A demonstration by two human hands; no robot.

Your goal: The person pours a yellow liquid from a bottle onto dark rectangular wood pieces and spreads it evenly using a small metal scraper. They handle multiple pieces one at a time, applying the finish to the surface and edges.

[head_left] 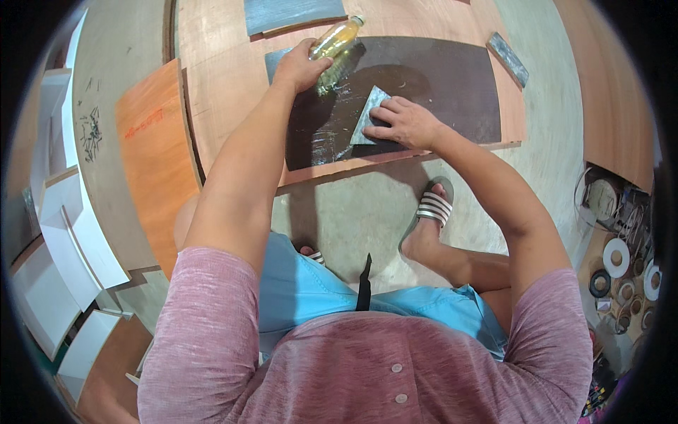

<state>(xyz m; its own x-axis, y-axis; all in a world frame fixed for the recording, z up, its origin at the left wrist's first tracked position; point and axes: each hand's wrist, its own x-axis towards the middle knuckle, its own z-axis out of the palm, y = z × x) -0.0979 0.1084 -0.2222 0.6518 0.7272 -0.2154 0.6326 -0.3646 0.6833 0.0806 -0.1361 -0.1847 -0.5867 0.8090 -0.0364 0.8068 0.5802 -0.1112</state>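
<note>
My left hand [302, 69] grips a clear bottle of yellow liquid [337, 37], tilted over a dark brown sheet [452, 92] with a glossy, wet-looking patch. My right hand [399, 121] has its fingers closed on a pale grey, mottled triangular piece [371, 106] lying on that dark sheet, right of the bottle. The sheet rests on a light plywood board [219, 42]. A small grey mottled block [507, 58] lies near the sheet's upper right corner, and a blue-grey panel [289, 13] lies beyond the bottle.
An orange panel [152, 141] stands left of the board, with scattered dark screws [90, 134] and white panels [56, 233] farther left. My legs and sandals are on the grey floor [339, 212] below the board. A wooden panel [607, 85], rolls [616, 254] and cables occupy the right.
</note>
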